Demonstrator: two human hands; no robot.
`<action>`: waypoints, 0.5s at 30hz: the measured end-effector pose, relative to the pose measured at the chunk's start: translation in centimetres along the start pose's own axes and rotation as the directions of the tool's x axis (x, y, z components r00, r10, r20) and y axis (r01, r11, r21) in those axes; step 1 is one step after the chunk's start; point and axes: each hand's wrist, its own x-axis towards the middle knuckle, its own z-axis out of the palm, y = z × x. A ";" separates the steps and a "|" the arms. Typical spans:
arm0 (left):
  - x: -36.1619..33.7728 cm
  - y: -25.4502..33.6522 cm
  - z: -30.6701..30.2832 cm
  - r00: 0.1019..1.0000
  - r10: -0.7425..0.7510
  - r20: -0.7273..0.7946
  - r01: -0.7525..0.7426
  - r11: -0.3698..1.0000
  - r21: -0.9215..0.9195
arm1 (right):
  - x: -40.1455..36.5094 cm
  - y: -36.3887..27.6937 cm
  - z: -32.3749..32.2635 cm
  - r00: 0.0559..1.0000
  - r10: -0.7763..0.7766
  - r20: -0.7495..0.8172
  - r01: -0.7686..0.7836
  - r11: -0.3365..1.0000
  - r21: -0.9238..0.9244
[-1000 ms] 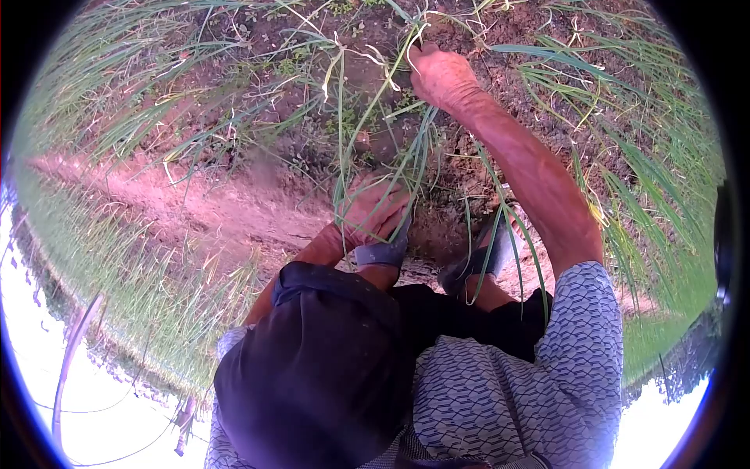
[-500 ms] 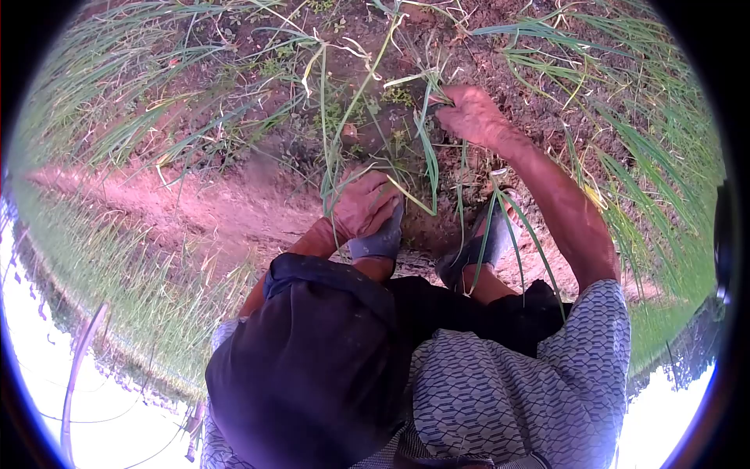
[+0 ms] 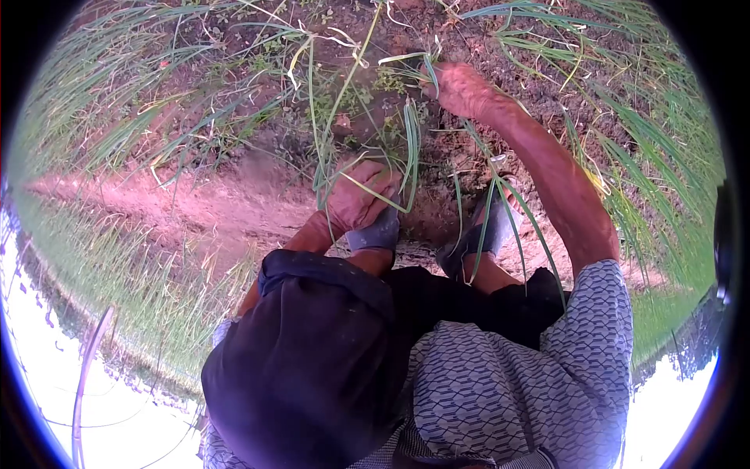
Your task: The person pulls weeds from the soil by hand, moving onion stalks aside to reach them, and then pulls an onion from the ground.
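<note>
My left hand (image 3: pixel 361 195) is curled closed in front of my left shoe (image 3: pixel 379 228), with long thin green leaves (image 3: pixel 314 117) around it. What its fingers hold, if anything, is hidden. My right hand (image 3: pixel 462 87) reaches farther out, low over the brown soil, with its fingers pressed together beside the base of an onion-like plant (image 3: pixel 428 66). Its fingertips are partly covered by leaves, and I cannot make out what is between them. A folded bunch of green leaves (image 3: pixel 411 144) hangs between my two hands.
Long-leaved plants (image 3: pixel 641 133) grow thickly on the right and more (image 3: pixel 148 78) on the left. Small low weeds (image 3: pixel 387 80) dot the soil ahead. A bare earth strip (image 3: pixel 180 207) runs across on the left. Another leafy stalk (image 3: pixel 496 176) hangs before my right foot (image 3: pixel 488 227).
My right hand has moved slightly farther out and left. The leaves between my hands have swung left and now hang folded. My left hand stays closed near the shoe.
</note>
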 end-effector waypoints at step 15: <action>-0.2 0.1 0.3 1.000 -0.018 0.002 0.018 1.000 0.018 | -2.4 -3.7 2.2 0.993 -0.092 0.079 0.106 0.975 -0.198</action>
